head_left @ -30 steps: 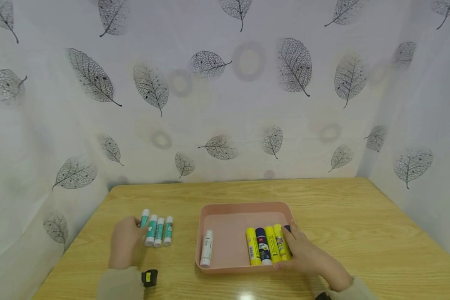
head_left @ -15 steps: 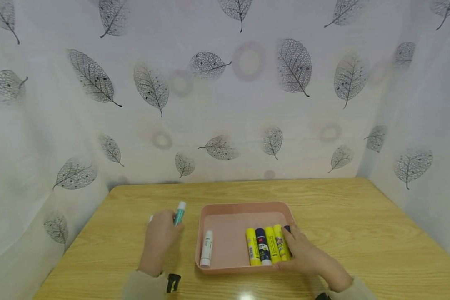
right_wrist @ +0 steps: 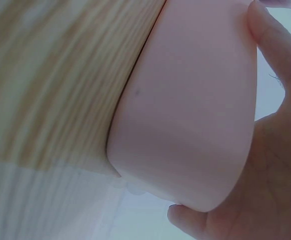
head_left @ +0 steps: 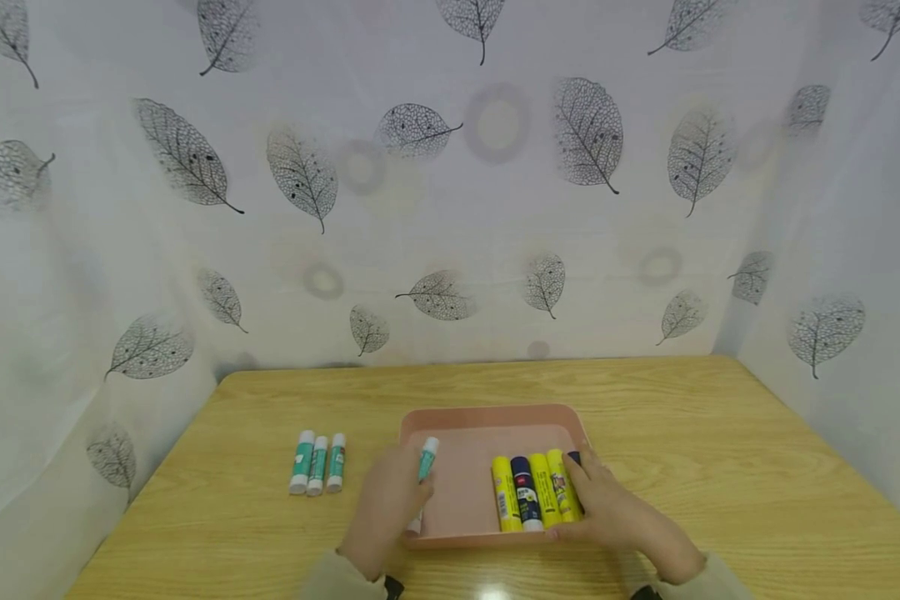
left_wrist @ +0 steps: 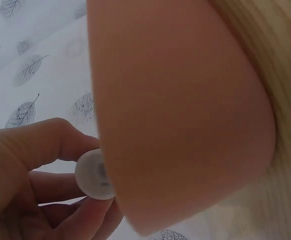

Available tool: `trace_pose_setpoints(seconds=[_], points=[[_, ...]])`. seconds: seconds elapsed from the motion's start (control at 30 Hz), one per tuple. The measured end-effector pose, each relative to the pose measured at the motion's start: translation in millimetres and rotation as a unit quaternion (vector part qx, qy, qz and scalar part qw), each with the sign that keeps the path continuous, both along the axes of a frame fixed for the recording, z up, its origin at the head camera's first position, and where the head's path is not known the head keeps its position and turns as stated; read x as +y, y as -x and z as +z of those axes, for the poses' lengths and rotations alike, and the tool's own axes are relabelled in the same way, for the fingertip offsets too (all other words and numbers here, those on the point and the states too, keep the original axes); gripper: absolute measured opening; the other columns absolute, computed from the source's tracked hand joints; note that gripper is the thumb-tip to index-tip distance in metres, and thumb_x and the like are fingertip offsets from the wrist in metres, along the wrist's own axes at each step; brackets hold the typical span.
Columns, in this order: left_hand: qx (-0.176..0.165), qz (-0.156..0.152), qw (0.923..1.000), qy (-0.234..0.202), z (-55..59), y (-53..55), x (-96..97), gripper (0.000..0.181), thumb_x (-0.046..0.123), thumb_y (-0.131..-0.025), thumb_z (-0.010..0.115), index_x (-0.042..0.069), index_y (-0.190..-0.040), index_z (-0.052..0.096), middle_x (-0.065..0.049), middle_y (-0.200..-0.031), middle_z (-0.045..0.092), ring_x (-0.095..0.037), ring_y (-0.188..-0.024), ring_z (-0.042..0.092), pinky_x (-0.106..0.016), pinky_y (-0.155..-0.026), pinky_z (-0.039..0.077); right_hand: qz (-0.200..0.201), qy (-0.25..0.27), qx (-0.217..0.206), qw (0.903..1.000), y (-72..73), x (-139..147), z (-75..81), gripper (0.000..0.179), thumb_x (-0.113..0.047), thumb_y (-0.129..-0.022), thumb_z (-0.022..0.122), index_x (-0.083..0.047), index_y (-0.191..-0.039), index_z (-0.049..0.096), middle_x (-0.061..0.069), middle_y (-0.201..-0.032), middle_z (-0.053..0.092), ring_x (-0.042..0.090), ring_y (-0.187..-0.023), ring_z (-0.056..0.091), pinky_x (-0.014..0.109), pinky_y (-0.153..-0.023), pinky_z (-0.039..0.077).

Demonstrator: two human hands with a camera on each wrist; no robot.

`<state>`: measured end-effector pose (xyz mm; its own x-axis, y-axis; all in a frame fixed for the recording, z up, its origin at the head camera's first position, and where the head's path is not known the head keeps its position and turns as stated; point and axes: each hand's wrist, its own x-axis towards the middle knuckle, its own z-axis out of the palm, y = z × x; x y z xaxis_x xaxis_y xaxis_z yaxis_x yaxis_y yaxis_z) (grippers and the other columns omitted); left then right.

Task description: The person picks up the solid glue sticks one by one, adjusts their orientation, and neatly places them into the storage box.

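In the head view, my left hand (head_left: 388,500) holds a green-and-white glue stick (head_left: 428,458) over the left end of a pink tray (head_left: 487,417). A white glue stick (head_left: 416,525) in the tray is mostly hidden behind this hand. The left wrist view shows the round white end (left_wrist: 93,175) of the held stick between thumb and fingers. My right hand (head_left: 607,508) grips the tray's front right corner, thumb at the front rim, fingers over the right side. Beside its fingers lie yellow glue sticks (head_left: 543,490) and a navy one (head_left: 527,493); another navy cap (head_left: 574,457) peeks out.
Three green-and-white glue sticks (head_left: 317,465) lie side by side on the wooden table (head_left: 690,417), left of the tray. A leaf-patterned curtain (head_left: 450,208) closes off the back and both sides.
My left hand has picked up the leftmost green-and-white glue stick and carried it rightward over the tray. Three remain in that row. My right hand and the tray keep their place.
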<state>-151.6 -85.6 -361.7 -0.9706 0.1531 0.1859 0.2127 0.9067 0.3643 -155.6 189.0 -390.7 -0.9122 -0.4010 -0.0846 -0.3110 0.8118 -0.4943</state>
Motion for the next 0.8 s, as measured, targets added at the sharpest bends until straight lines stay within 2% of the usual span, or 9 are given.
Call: trace_pose_setpoints(seconds=[0.07, 0.2, 0.3, 0.4, 0.57, 0.67, 0.8], points=[[0.001, -0.003, 1.0000, 0.009, -4.3, -1.2, 3.6, 0.019, 0.010, -0.073, 0.068, 0.007, -0.067, 0.051, 0.001, -0.056, 0.044, -0.010, -0.048, 0.041, -0.023, -0.040, 0.035, 0.000, 0.000, -0.001, 1.0000, 0.1, 0.1, -0.1, 0.104, -0.054, -0.066, 0.067, 0.012, -0.133, 0.023, 0.036, -0.137, 0.004, 0.050, -0.124, 0.010, 0.060, -0.095, 0.019], [-0.040, -0.001, 0.9992, 0.008, -8.8, -2.8, 9.4, 0.018, 0.008, -0.072, 0.069, 0.006, -0.069, 0.051, 0.000, -0.058, 0.045, -0.010, -0.048, 0.043, -0.022, -0.041, 0.037, -0.001, -0.004, -0.004, 1.0000, 0.5, 0.3, -0.8, 0.104, -0.055, -0.066, 0.067, 0.012, -0.133, 0.023, 0.035, -0.137, 0.004, 0.049, -0.124, 0.010, 0.060, -0.095, 0.019], [-0.048, -0.004, 0.9986, 0.021, -11.3, -3.1, 11.7, 0.018, 0.006, -0.071, 0.069, 0.005, -0.069, 0.051, 0.000, -0.058, 0.045, -0.011, -0.049, 0.043, -0.024, -0.042, 0.038, -0.003, -0.008, -0.006, 0.9999, 0.8, 0.3, -1.7, 0.104, -0.055, -0.066, 0.067, 0.011, -0.133, 0.023, 0.035, -0.138, 0.004, 0.048, -0.124, 0.009, 0.060, -0.095, 0.019], [-0.031, -0.010, 0.9986, 0.041, -15.1, -2.7, 12.5, 0.019, 0.004, -0.067, 0.069, 0.006, -0.064, 0.050, 0.000, -0.057, 0.044, -0.012, -0.049, 0.042, -0.026, -0.043, 0.038, -0.004, -0.008, -0.008, 0.9999, 0.9, 0.2, -2.4, 0.104, -0.055, -0.066, 0.067, 0.011, -0.134, 0.023, 0.034, -0.138, 0.003, 0.048, -0.125, 0.009, 0.060, -0.095, 0.019], [-0.017, -0.013, 0.9988, 0.043, -19.2, -3.3, 13.4, 0.021, 0.004, -0.062, 0.070, 0.006, -0.059, 0.049, -0.001, -0.058, 0.045, -0.013, -0.050, 0.042, -0.027, -0.044, 0.039, -0.005, -0.006, -0.007, 0.9999, 0.4, -0.3, -2.2, 0.104, -0.055, -0.066, 0.067, 0.011, -0.134, 0.023, 0.035, -0.138, 0.003, 0.049, -0.124, 0.009, 0.060, -0.095, 0.019], [-0.017, -0.013, 0.9989, 0.042, -19.5, -3.8, 14.2, 0.021, 0.004, -0.061, 0.071, 0.005, -0.062, 0.050, -0.003, -0.060, 0.046, -0.015, -0.051, 0.043, -0.029, -0.045, 0.040, -0.005, -0.007, -0.005, 0.9999, 0.3, -0.4, -1.5, 0.105, -0.055, -0.066, 0.067, 0.011, -0.134, 0.023, 0.035, -0.138, 0.003, 0.049, -0.124, 0.009, 0.060, -0.095, 0.019], [-0.012, -0.018, 0.9978, 0.063, -19.6, -3.9, 15.1, 0.022, 0.005, -0.061, 0.072, 0.005, -0.065, 0.050, -0.004, -0.062, 0.047, -0.016, -0.054, 0.047, -0.030, -0.046, 0.042, -0.002, -0.006, 0.003, 1.0000, 0.2, -0.1, -1.3, 0.106, -0.056, -0.065, 0.067, 0.012, -0.133, 0.023, 0.035, -0.137, 0.004, 0.049, -0.124, 0.010, 0.060, -0.095, 0.019]])
